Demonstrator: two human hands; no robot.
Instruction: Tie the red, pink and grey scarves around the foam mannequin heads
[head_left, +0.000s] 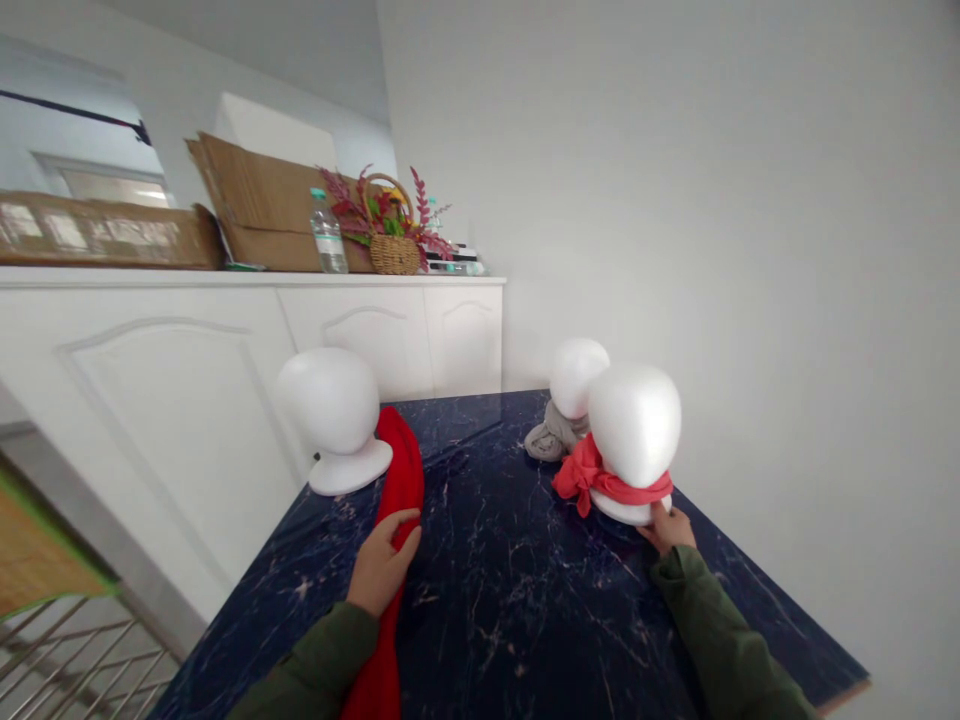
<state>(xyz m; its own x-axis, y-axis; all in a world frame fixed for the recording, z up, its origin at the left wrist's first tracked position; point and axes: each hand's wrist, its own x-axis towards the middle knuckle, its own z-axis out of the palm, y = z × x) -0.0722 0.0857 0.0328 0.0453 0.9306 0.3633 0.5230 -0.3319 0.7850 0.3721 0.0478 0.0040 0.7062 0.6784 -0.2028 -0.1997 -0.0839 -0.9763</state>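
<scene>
A long bright red scarf (403, 470) runs lengthwise over the dark marbled table. My left hand (384, 562) is over the scarf, its thumb and fingers apart; whether it touches the cloth I cannot tell. Just beyond stands a bare white mannequin head (330, 400) on a round base. On the right, my right hand (667, 528) grips the base edge of another white mannequin head (636, 425), thumb on top. A coral-red scarf (585, 473) is knotted around that head's neck. Partly hidden behind it, a third mannequin head (576, 375) wears a grey scarf (553, 436).
The blue-black marbled table (495, 600) borders a plain wall on the right. White cabinets (360, 330) behind hold cardboard boxes (262, 210), a water bottle (328, 235) and a flower basket (394, 254). A metal rack (90, 650) stands at lower left.
</scene>
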